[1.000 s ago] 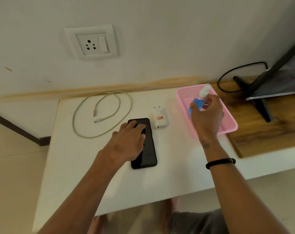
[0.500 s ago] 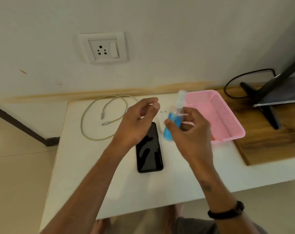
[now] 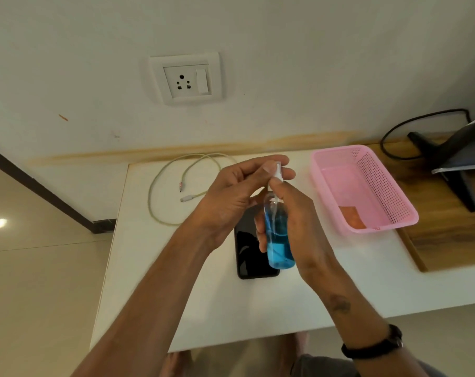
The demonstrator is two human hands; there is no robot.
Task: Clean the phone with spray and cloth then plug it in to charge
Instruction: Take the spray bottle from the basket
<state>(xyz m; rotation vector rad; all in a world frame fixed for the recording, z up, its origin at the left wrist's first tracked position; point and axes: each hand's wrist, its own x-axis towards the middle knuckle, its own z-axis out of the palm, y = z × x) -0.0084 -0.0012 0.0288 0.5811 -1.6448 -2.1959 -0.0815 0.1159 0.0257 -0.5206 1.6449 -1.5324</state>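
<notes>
A black phone (image 3: 251,254) lies face up on the white table (image 3: 217,303), partly hidden behind my hands. My right hand (image 3: 299,219) grips a clear spray bottle (image 3: 278,240) of blue liquid upright above the phone. My left hand (image 3: 236,194) pinches the bottle's white cap (image 3: 277,170) at the top. An orange cloth (image 3: 352,216) lies in the pink basket (image 3: 386,191) to the right. A coiled pale charging cable (image 3: 173,186) rests at the back left. The wall socket (image 3: 187,78) is above the table. The charger adapter is hidden behind my hands.
A wooden desk (image 3: 448,235) adjoins the table on the right, carrying a black monitor stand (image 3: 448,170) and a black cord (image 3: 410,126). The table's left edge drops to a tiled floor (image 3: 40,268).
My right hand lifted the spray bottle out of the pink basket and brought it over the phone. My left hand left the phone and rose to pinch the bottle's cap.
</notes>
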